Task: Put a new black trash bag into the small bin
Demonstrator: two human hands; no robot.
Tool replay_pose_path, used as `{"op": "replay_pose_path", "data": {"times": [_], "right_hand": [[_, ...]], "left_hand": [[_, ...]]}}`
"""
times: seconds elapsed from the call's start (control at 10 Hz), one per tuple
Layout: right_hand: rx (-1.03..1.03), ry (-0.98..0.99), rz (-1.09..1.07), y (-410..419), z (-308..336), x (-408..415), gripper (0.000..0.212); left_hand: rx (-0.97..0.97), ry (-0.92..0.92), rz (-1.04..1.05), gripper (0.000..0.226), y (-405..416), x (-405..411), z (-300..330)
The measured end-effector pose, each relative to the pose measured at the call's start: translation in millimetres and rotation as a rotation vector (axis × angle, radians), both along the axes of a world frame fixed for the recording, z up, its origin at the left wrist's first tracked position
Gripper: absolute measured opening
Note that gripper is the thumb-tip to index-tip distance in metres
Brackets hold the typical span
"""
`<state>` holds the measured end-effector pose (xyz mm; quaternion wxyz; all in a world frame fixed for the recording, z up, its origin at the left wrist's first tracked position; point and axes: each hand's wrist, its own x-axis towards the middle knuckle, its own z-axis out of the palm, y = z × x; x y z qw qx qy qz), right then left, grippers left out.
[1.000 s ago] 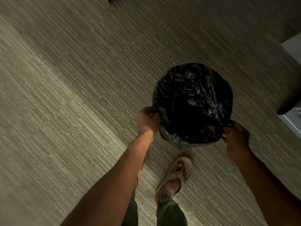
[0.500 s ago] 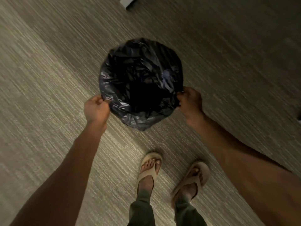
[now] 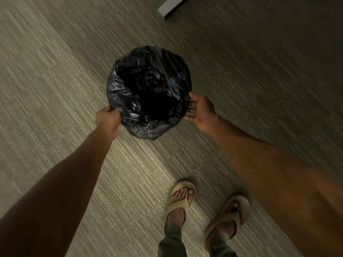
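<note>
A small round bin stands on the carpet, seen from above. The black trash bag [image 3: 148, 93] lines its inside and folds over the whole rim, so the bin's own wall is hidden. My left hand [image 3: 108, 119] is closed on the bag's folded edge at the near left of the rim. My right hand [image 3: 201, 113] rests at the right side of the rim with its fingers stretched out against the plastic, holding nothing.
Striped grey-beige carpet [image 3: 55, 89] lies all around the bin. A white furniture corner [image 3: 172, 5] shows at the top edge. My two sandalled feet [image 3: 181, 199] stand just behind the bin, at the lower right.
My right hand has let go of the bag's edge and its fingers are now spread. My left hand keeps its hold. The bin sits slightly lower and further right in view.
</note>
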<state>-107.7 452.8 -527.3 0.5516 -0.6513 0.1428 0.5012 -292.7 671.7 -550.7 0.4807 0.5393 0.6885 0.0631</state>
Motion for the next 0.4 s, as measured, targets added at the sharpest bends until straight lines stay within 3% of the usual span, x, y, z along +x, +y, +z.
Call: {"op": "replay_pose_path", "data": {"times": [0.1,0.2,0.3,0.4], "right_hand": [[0.026,-0.007,0.038,-3,4,7,0.034],[0.002,-0.067,0.126,-9,12,8,0.032],[-0.233,-0.407,0.358,-22,17,2,0.057],[-0.491,-0.845,0.678,-40,36,-13,0.081]], "left_hand": [[-0.050,-0.021,0.012,0.028,4,3,3],[-0.011,-0.035,0.115,0.039,2,5,9],[0.226,0.151,-0.039,0.069,-16,-1,21],[0.491,0.172,-0.496,0.079,-51,-10,38]]}}
